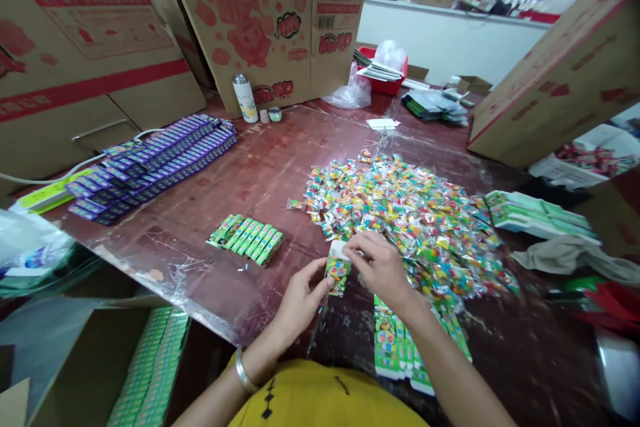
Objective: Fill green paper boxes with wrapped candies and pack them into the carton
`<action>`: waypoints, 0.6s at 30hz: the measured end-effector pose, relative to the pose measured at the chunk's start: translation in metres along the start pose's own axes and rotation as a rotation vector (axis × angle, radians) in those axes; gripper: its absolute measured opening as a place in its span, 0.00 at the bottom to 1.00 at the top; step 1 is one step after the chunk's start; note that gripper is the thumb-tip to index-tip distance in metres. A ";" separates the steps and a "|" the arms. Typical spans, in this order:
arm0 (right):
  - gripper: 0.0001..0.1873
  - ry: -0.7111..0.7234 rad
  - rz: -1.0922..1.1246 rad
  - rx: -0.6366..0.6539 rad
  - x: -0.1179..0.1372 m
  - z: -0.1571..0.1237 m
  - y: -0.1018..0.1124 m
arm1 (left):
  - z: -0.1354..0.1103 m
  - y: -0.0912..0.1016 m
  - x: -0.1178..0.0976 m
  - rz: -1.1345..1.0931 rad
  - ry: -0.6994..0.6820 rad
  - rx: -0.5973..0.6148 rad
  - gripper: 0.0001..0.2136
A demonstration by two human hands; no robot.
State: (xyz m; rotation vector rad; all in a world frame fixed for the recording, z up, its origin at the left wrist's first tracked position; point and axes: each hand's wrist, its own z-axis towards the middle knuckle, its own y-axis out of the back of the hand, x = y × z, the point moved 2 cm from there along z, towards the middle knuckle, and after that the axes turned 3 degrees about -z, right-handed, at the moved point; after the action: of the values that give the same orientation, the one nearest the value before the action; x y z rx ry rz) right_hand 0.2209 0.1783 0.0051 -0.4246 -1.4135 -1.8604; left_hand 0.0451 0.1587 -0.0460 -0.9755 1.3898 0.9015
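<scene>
Loosely heaped crinkly packets (400,207), oblong cardboard carton (338,269) between hands (384,268)

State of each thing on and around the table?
Held box: white flap showing
Left hand: gripping held box
Right hand: at the white flap
Candy packets: heaped loosely
Green box row: lined side by side
Purple boxes: stacked
Flask: upright
Lower-left carton: open

The worn red-brown table (280,177) carries candy bags (395,203) heaped beyond the right hand (377,267), green boxes (254,239) left of the left hand (303,297), purple boxes (170,163) farther left, and cartons (393,340) below the right hand.
</scene>
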 end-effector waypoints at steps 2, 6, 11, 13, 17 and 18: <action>0.07 -0.072 0.092 -0.051 -0.002 -0.006 0.001 | -0.001 0.000 -0.002 -0.073 -0.002 -0.058 0.22; 0.11 -0.208 0.346 0.042 -0.008 -0.024 -0.016 | -0.004 -0.001 -0.005 -0.135 -0.011 -0.067 0.24; 0.05 -0.287 0.433 -0.024 -0.011 -0.036 -0.036 | -0.004 -0.004 -0.004 -0.198 0.009 0.036 0.17; 0.07 -0.273 0.468 -0.053 -0.010 -0.033 -0.037 | -0.003 -0.004 -0.004 -0.209 0.004 0.038 0.15; 0.06 -0.315 0.664 -0.093 -0.007 -0.025 -0.037 | -0.001 -0.001 -0.004 -0.242 0.025 -0.034 0.18; 0.08 -0.320 0.698 -0.097 -0.006 -0.023 -0.037 | -0.001 -0.001 -0.003 -0.253 0.044 -0.051 0.19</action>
State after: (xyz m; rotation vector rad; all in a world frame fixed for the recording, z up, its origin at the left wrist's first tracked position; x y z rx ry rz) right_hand 0.2021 0.1633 -0.0319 -1.1433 -1.1579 -1.3197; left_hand 0.0452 0.1578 -0.0426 -1.1868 1.2512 0.7323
